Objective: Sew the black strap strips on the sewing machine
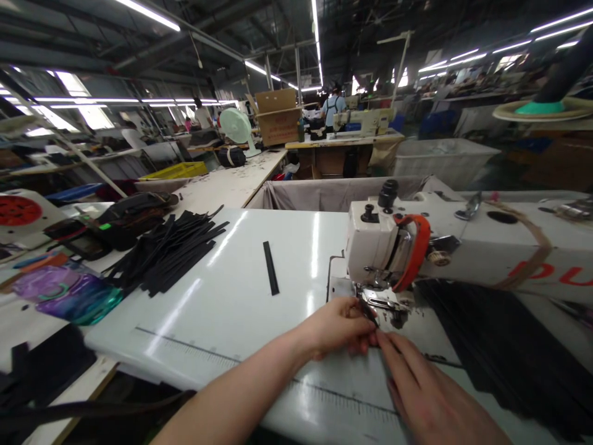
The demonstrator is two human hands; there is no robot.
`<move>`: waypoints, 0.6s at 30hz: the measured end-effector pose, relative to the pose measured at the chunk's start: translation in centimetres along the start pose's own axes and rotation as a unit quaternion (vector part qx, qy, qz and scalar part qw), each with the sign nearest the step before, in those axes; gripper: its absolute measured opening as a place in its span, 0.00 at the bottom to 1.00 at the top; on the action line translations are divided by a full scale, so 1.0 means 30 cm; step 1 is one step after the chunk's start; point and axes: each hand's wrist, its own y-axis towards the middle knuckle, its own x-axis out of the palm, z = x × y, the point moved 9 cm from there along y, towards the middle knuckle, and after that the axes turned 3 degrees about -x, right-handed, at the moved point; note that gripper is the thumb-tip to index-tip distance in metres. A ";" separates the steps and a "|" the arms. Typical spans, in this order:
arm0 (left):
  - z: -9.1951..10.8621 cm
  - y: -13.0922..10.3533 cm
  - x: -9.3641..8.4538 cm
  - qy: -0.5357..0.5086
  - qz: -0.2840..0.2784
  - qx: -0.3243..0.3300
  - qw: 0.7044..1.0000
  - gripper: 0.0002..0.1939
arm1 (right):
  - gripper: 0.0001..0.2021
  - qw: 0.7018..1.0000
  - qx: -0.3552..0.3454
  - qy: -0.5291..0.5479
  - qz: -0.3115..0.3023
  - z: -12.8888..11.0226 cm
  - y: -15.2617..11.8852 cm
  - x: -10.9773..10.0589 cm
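Note:
My left hand (pixel 345 326) is closed in a pinch just in front of the sewing machine's needle area (pixel 382 300). Between its fingers shows a short piece of dark strip (pixel 369 313), mostly covered by the hand. Close beside it, my right hand (pixel 428 389) has its fingers pressed together, the tips meeting the left fingertips at the strip's near end. The white sewing machine (pixel 370 247) carries an orange guard (pixel 414 250). A single black strip (pixel 271 268) lies flat on the white tabletop (pixel 241 315), left of the machine.
A pile of black strips (pixel 178 250) covers the table's left end. Long black fabric pieces (pixel 509 346) lie under the machine arm at right. A purple-blue bag (pixel 69 293) sits at far left. Beyond are a fan (pixel 236 127), a carton (pixel 278 120) and a person (pixel 333 110).

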 end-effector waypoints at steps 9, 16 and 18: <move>-0.003 -0.004 -0.106 0.118 0.061 -0.055 0.990 0.06 | 0.25 0.977 -0.105 0.184 0.013 0.057 0.045 0.082; 0.141 -0.068 -0.061 0.590 0.248 0.181 0.747 0.03 | 0.23 0.989 -0.118 0.064 0.060 0.009 0.032 0.115; 0.125 -0.054 -0.039 0.630 0.227 0.183 0.720 0.09 | 0.23 0.989 -0.125 0.060 0.058 0.003 0.034 0.121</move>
